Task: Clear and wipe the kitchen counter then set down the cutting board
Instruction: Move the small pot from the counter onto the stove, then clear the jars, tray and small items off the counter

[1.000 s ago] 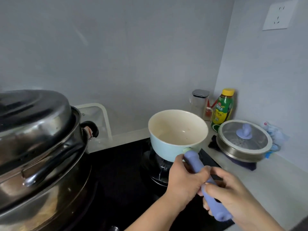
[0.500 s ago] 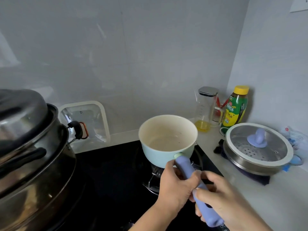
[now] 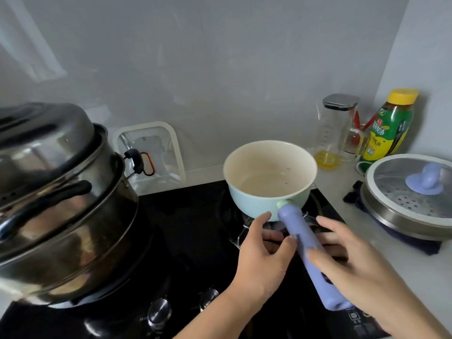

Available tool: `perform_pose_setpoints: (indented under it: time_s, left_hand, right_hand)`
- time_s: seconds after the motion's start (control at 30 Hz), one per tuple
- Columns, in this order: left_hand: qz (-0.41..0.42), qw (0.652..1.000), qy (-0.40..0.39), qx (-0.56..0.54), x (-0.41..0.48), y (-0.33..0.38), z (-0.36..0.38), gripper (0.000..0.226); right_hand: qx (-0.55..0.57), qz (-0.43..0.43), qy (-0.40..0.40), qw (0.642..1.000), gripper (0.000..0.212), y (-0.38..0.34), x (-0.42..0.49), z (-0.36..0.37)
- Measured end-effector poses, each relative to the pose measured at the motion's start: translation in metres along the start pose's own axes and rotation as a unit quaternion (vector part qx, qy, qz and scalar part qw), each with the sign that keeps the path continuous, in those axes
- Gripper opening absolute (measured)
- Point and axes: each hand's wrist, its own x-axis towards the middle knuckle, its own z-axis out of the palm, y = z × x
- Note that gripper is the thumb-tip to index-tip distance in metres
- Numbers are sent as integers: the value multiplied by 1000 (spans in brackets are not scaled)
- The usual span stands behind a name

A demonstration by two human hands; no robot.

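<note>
A pale blue saucepan [image 3: 254,204] with a cream inside rests on the right burner of the black hob [image 3: 190,228]. Its lilac handle [image 3: 298,231] points toward me. My left hand [image 3: 264,263] is just left of the handle, fingers spread, fingertips near or lightly against it. On the other side, my right hand [image 3: 354,270] lies over the handle's lower half with fingers stretched out, not curled around it. No cutting board or cloth is in view.
A tall stacked steel steamer pot [image 3: 61,204] fills the left burner. On the white counter [image 3: 401,265] at right sit a lidded steel pan [image 3: 411,199], a green oil bottle [image 3: 389,126] and a glass jug [image 3: 332,133]. A clear container lid [image 3: 149,155] leans on the wall.
Both hands gripped the saucepan handle before; now their fingers have opened off it, and the pan sits on the burner. My view has shifted lower and to the left.
</note>
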Motion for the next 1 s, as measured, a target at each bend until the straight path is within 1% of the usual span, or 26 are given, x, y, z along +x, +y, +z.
perform_pose_setpoints:
  time_s: [0.03, 0.07, 0.1, 0.13, 0.17, 0.23, 0.27, 0.3, 0.33, 0.4, 0.5, 0.6, 0.7, 0.77, 0.87, 0.93, 1.0]
  left_hand:
    - [1, 1000, 9, 2, -5, 0, -6, 50]
    - [-1, 1000, 18, 5, -11, -1, -13, 44]
    - [-2, 1000, 28, 6, -18, -2, -22, 37]
    - [0, 999, 37, 5, -27, -2, -33, 32]
    - [2, 999, 46, 5, -38, -4, -45, 28]
    - [4, 997, 73, 1, -63, -9, -75, 23]
    - [2, 996, 91, -5, -78, -13, -92, 21]
    - [-1, 994, 111, -14, -95, -19, -111, 20]
    - [-8, 990, 136, -25, -113, -27, -130, 19]
    - [-29, 976, 208, -57, -156, -48, -170, 18]
    - [-73, 930, 346, -100, -243, -86, -231, 19]
    - [-117, 858, 482, -132, -352, -114, -289, 19]
    - [-150, 784, 584, -147, -462, -139, -328, 15]
    - [-165, 741, 630, -162, -520, -151, -344, 14]
    - [-181, 698, 668, -184, -579, -165, -363, 15]
    - [-183, 678, 688, -181, -601, -172, -375, 16]
    - [-187, 670, 699, -168, -614, -178, -388, 17]
  right_hand:
    - [45, 27, 22, 998, 59, 2, 8, -24]
    - [32, -8, 58, 998, 53, -4, 12, -16]
    - [-16, -38, 117, 992, 49, -3, 9, -19]
    - [-40, -67, 127, 989, 48, -8, 5, -15]
    - [-25, -94, 117, 988, 43, -21, -3, -4]
    - [76, -114, 58, 989, 27, -39, -17, 22]
    - [128, -111, 11, 986, 25, -38, -23, 36]
    - [150, -93, -36, 984, 29, -44, -30, 54]
    - [152, -86, -83, 981, 32, -49, -37, 74]
    - [121, -58, -174, 976, 33, -61, -54, 118]
    - [97, -23, -276, 956, 26, -81, -93, 189]
    - [81, -3, -336, 939, 25, -107, -148, 260]
    - [70, 9, -409, 910, 23, -138, -208, 321]
    - [56, -3, -452, 890, 20, -160, -244, 351]
    - [58, -39, -501, 863, 21, -194, -287, 389]
    - [55, -61, -534, 842, 22, -212, -303, 412]
    - [49, -84, -556, 826, 24, -228, -310, 435]
